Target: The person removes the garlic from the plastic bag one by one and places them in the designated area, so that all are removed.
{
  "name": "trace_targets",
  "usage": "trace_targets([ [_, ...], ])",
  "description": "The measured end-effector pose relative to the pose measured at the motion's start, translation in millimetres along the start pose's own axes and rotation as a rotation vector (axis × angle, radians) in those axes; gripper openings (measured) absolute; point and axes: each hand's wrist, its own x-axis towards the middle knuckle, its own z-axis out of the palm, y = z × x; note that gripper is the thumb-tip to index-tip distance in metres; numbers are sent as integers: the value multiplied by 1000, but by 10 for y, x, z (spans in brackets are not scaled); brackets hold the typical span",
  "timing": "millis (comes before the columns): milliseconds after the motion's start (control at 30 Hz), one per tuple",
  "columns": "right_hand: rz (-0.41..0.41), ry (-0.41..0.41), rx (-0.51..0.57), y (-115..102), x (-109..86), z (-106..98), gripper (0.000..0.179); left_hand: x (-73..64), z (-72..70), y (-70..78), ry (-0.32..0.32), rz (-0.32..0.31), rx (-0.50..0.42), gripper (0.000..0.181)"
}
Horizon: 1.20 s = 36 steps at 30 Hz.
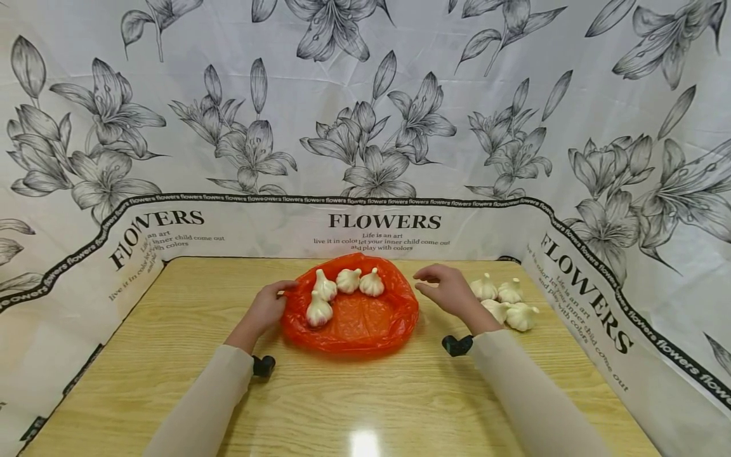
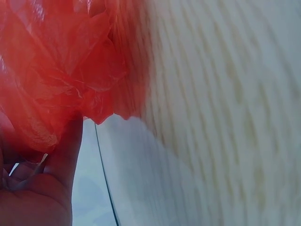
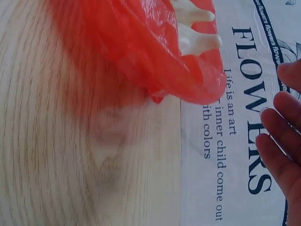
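A red plastic bag [image 1: 362, 324] lies spread open on the table, its rim rolled out into a rough ring. Inside it, several white garlic bulbs [image 1: 372, 283] sit along the left and back. My left hand [image 1: 267, 312] pinches the bag's left edge; in the left wrist view the thumb [image 2: 66, 146] presses against the red plastic [image 2: 51, 61]. My right hand [image 1: 448, 293] hovers just off the bag's right side, fingers loosely bent and holding nothing. Bare fingers [image 3: 277, 155] show apart from the bag in the right wrist view.
More garlic bulbs [image 1: 521, 316] are grouped on the wooden table [image 1: 320, 406] right of my right hand. A white flower-printed cloth [image 1: 274, 228] stands as a wall behind and on both sides. Black straps [image 1: 457, 345] hang at both wrists.
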Motion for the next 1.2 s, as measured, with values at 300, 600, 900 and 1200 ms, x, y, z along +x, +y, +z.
trace_targets([
  [300, -65, -1, 50, -142, 66, 160, 20, -5, -3, 11, -9, -28, -2, 45],
  [600, -88, -20, 63, -287, 116, 319, 19, -11, -11, 35, 2, -45, 8, 45],
  [900, -125, -47, 39, -403, 176, 522, 19, -10, -12, 27, 0, -35, 16, 44],
  [1200, -131, -73, 106, -533, 222, 701, 14, 9, -11, 23, 2, -41, 19, 45],
])
